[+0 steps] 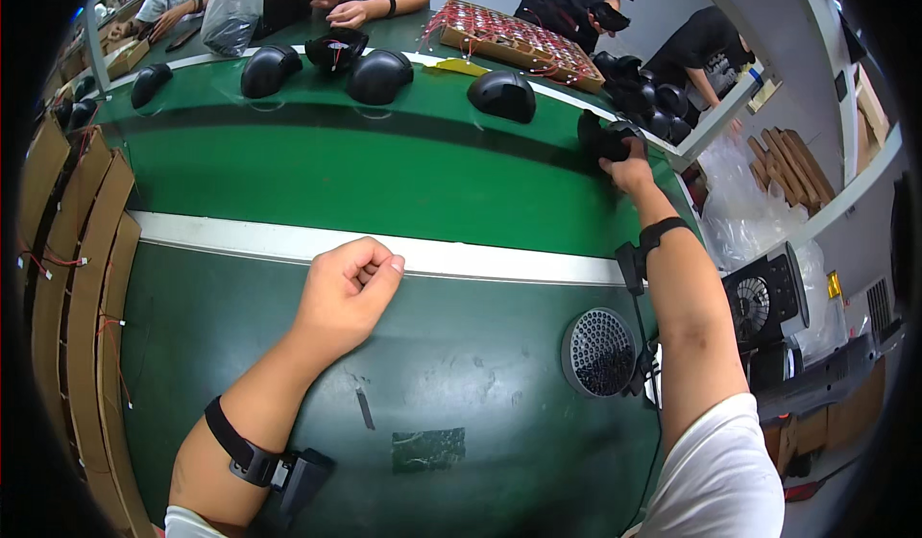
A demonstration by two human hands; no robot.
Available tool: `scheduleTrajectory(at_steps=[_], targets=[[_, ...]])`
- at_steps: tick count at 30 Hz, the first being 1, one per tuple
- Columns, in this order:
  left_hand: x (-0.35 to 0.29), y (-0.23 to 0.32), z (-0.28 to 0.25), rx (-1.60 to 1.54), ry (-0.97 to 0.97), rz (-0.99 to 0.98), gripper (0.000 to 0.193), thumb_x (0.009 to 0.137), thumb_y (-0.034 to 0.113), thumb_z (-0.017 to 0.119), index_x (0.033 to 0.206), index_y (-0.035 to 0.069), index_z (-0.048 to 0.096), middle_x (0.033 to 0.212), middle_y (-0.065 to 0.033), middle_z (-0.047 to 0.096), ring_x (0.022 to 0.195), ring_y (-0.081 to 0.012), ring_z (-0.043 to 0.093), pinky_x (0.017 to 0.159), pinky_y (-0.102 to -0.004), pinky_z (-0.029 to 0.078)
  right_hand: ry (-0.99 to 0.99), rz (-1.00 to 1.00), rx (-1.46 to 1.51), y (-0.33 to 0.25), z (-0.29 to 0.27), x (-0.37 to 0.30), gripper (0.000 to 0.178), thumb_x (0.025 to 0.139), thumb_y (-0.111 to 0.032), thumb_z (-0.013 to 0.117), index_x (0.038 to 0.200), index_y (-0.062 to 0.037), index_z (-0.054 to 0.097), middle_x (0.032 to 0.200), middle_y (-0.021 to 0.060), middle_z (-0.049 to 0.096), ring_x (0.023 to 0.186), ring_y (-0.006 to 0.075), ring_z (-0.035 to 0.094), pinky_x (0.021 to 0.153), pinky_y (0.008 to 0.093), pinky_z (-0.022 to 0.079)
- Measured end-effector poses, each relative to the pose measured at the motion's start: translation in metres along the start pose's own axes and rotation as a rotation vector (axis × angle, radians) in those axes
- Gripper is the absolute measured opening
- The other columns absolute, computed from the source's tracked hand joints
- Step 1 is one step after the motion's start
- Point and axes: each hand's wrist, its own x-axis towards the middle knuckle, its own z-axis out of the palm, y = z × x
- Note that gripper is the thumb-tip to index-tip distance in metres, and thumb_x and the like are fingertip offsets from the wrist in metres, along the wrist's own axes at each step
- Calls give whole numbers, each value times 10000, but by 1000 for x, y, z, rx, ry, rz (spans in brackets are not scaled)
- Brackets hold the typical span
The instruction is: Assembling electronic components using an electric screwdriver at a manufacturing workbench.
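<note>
My right hand reaches across to the far right of the green conveyor belt, its fingers closed round a black plastic shell. Part of that shell is hidden behind the fingers. Curled into a loose fist, my left hand hovers by the white rail at the belt's near edge, and nothing shows in it. Along the belt's far side lie rounded black shells, among them one right of centre, one in the middle and one further left.
On the dark green worktop sits a round dish of black screws. Cardboard trays with wires stand at the left. A small fan is at the right. Across the belt, people work near a box of red-wired parts.
</note>
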Motion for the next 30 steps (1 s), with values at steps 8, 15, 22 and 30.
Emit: scheduleTrajectory(at_steps=[8,15,22,30], targets=[[-6,-10,-8,17,-6,-49,151,992,149,638,910,24,658,751,14,624,668,-45,547,622,-210,456,146,-96,-14,-19,8,-33,292,895,-208,718,1140,-125,582,1086,226,692,1088,423,643,927,479,497],[-5,-6,2,-59,66,151,180,964,81,657,1124,4,626,992,-21,633,872,-73,578,749,-221,486,10,-352,337,-109,-7,-181,201,893,-123,697,1058,-81,590,1021,204,691,996,410,657,882,433,508],[-70,58,6,142,-33,131,726,765,128,856,1362,67,447,1352,-137,454,1371,-258,407,1069,-406,419,-286,-441,614,-146,-54,-376,160,927,-81,651,1065,-34,585,978,195,671,922,374,657,807,420,508],[-161,65,7,178,-172,88,688,749,-16,792,1334,50,435,1464,-279,366,1379,-423,415,1090,-448,400,-660,-557,198,-112,-152,-463,462,895,-63,723,1332,-22,578,840,102,663,677,137,650,583,289,501]])
